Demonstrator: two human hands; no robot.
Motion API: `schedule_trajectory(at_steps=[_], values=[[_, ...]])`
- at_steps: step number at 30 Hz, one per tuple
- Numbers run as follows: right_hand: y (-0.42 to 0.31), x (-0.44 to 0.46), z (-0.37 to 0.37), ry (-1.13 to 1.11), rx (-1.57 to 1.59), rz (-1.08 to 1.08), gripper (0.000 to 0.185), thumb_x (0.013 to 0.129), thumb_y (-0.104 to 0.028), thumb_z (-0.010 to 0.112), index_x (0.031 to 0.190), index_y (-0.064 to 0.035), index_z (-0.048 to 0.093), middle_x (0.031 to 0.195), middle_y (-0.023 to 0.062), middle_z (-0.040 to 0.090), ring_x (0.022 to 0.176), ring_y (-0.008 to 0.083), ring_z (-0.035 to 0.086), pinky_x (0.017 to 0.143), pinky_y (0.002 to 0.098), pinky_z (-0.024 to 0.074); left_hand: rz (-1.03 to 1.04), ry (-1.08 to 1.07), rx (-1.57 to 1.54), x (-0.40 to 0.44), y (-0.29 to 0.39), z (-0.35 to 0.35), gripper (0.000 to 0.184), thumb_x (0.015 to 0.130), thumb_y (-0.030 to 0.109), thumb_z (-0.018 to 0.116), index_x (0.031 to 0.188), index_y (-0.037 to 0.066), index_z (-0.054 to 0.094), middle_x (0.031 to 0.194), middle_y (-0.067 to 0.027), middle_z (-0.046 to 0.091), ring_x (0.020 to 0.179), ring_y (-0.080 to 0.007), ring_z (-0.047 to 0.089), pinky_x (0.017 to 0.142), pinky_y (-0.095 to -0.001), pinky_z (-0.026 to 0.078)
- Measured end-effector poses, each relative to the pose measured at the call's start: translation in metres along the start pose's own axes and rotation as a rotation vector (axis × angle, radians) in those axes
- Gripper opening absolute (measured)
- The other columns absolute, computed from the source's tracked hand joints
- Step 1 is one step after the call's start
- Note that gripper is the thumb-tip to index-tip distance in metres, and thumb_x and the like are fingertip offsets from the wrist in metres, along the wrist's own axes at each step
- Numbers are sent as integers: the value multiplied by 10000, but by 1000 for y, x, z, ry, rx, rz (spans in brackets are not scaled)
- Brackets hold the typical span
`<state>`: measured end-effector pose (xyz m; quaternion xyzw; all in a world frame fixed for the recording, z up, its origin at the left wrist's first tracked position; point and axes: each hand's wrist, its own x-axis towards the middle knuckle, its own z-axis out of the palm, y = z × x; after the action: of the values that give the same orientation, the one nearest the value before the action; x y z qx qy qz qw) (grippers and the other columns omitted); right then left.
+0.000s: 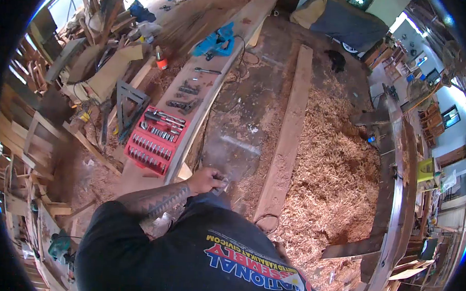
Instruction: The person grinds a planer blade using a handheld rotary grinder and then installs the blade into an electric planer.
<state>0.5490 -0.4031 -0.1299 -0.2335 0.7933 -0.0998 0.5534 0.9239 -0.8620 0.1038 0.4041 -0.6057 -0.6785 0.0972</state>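
Observation:
My left hand [205, 180] is in front of my shirt, beside the near end of a long wooden plank [153, 181]. Its fingers are closed around something small and greyish that I cannot make out. Just beyond it on the plank lies an open red socket set case [152, 141] with rows of metal sockets. Farther along are dark metal parts [182, 106], a ratchet-like tool [207, 70] and a blue power tool [215, 42] with a cord. My right hand does not show; my torso takes up the lower middle.
Wood shavings [336, 171] cover the floor on the right, beside another long board [291, 127]. A bottle with a red label [161, 59] stands left of the plank. Scrap wood [98, 77] is piled at left. A heavy timber frame [400, 194] runs along the right.

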Motion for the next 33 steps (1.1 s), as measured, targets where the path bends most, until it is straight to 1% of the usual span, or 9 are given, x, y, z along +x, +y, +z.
schedule_trajectory(at_steps=[6, 14, 18, 19, 21, 22, 24, 29, 33], values=[[-99, 20, -38, 38, 130, 67, 294, 937, -352, 839, 1141, -141, 812, 988, 81, 790, 850, 208, 715, 775, 409, 596, 80, -77, 196, 98, 38, -17, 306, 975, 247, 832, 1130, -13, 790, 1006, -106, 807, 913, -153, 741, 816, -350, 586], [-210, 129, -162, 32, -264, 35, 333, 981, -400, 776, 1151, -114, 779, 1044, 104, 777, 906, 236, 719, 811, 408, 585, 154, -34, 257, 252, 68, -89, 286, 1003, 252, 776, 1154, 9, 776, 1038, -132, 811, 971, -216, 760, 876, -375, 576], [-342, 201, -260, 192, -815, -304, 360, 1003, -424, 744, 1156, -100, 762, 1072, 115, 771, 934, 251, 721, 829, 407, 580, 303, -57, 285, 319, 120, -112, 265, 1013, 244, 749, 1152, 19, 770, 1062, -161, 791, 1011, -283, 764, 896, -412, 581], [-457, 158, -280, 144, -679, -318, 330, 976, -424, 798, 1121, -128, 773, 1034, 144, 764, 885, 272, 729, 797, 425, 590, 334, -54, 306, 328, 142, -119, 259, 1011, 245, 748, 1142, 23, 770, 1061, -167, 779, 1014, -300, 758, 899, -426, 580], [-538, 178, -300, 270, -394, -607, 358, 995, -384, 812, 1152, -65, 767, 1018, 95, 776, 901, 193, 733, 834, 366, 594, 549, 90, 490, 331, 199, -131, 231, 990, 220, 758, 1140, 46, 765, 1085, -156, 747, 1057, -305, 733, 930, -432, 569], [-613, 146, -301, 237, 62, -534, 369, 1007, -362, 810, 1176, -37, 759, 1034, 86, 775, 917, 174, 731, 844, 352, 595, 655, 160, 584, 332, 224, -140, 220, 979, 208, 763, 1139, 57, 762, 1097, -150, 731, 1078, -308, 720, 945, -435, 564], [-710, 110, -308, 143, 334, -704, 327, 975, -181, 821, 1243, -16, 734, 1058, 41, 730, 960, 138, 675, 850, 353, 587, 888, 264, 707, 344, 259, -161, 266, 936, 190, 779, 1184, 94, 764, 1091, -106, 701, 1085, -296, 694, 946, -434, 550], [-855, 100, -355, 429, -324, -1608, 425, 863, -102, 908, 1244, -28, 734, 1156, 124, 707, 975, 240, 719, 810, 372, 586, 1311, 540, 885, 369, 328, -206, 319, 817, 182, 843, 1132, 141, 813, 1047, -21, 652, 1011, -269, 661, 854, -445, 534], [-944, 128, -399, 317, -353, -1992, 359, 785, -36, 926, 1115, -57, 785, 1114, 125, 696, 904, 287, 719, 754, 385, 581, 1435, 813, 989, 399, 364, -215, 297, 715, 195, 908, 1004, 189, 840, 1035, 3, 627, 979, -264, 647, 799, -451, 512]])
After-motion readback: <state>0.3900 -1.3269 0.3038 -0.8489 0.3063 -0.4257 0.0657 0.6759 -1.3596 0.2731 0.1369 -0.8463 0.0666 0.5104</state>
